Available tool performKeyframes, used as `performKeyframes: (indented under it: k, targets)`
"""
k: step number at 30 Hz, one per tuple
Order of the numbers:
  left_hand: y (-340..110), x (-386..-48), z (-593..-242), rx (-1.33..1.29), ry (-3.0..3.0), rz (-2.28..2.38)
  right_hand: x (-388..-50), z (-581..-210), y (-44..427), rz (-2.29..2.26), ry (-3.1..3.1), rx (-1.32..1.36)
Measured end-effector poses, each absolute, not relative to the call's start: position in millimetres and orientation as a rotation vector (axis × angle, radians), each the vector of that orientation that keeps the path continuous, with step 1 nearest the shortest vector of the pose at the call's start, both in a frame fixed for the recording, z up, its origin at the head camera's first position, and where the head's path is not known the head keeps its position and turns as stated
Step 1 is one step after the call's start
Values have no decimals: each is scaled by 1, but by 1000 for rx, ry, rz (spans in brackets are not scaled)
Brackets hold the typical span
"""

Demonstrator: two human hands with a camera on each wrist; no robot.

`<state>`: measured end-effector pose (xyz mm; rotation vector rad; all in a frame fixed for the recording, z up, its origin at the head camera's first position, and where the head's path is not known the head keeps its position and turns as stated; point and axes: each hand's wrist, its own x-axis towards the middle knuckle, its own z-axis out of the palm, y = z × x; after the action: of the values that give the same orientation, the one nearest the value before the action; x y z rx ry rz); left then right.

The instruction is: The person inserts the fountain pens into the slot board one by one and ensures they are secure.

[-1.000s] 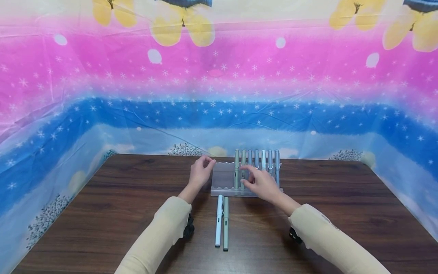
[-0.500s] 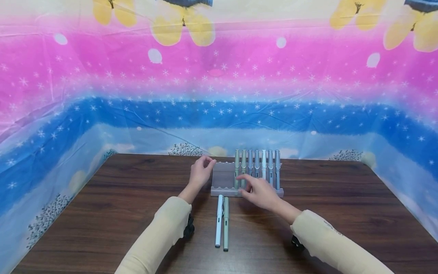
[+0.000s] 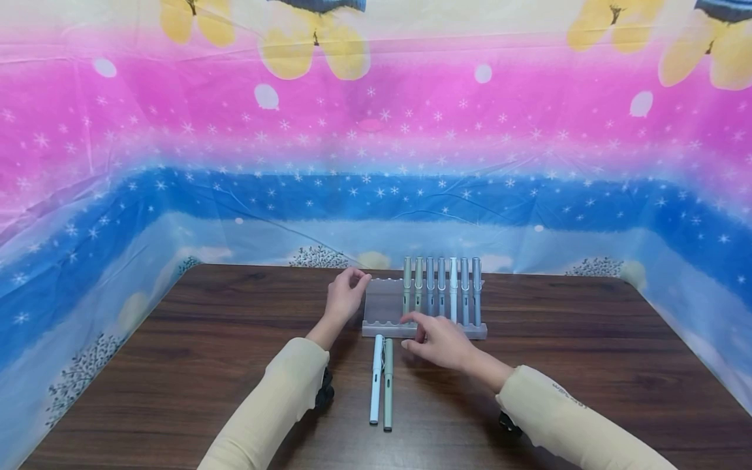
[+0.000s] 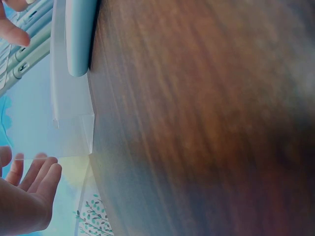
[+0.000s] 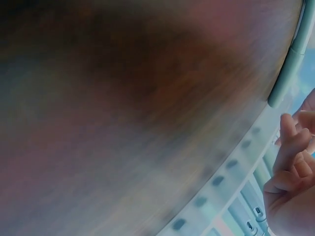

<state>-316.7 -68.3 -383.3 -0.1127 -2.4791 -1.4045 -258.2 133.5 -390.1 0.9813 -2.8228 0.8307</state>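
Note:
In the head view a clear plastic pen stand [image 3: 383, 301] holds several upright capped pens, green, grey-blue and white, in its right part. My left hand [image 3: 345, 295] pinches the stand's upper left edge; the left wrist view shows the hand's fingers [image 4: 44, 179] at that edge. Just before the stand's front lip, my right hand [image 3: 442, 341] hovers with thumb and index finger apart, nothing between them. Two pens, a white pen [image 3: 376, 378] and a green pen [image 3: 388, 385], lie side by side on the table in front, left of the right hand.
The brown wooden table [image 3: 247, 294] carries the stand near its far edge. Behind it hangs a printed cloth [image 3: 376, 189] in pink and blue. The stand's left slots hold no pens.
My right hand has drawn back from the green pens in the stand, down and toward me, to the stand's front lip. My left hand stays where it was.

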Motion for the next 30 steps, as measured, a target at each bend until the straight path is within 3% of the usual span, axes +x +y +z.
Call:
performKeyframes:
  k: [30]
  targets:
    - [-68,-315,-382,-108,-2479,-1427,-254,-395,108,800,-2962,1062]
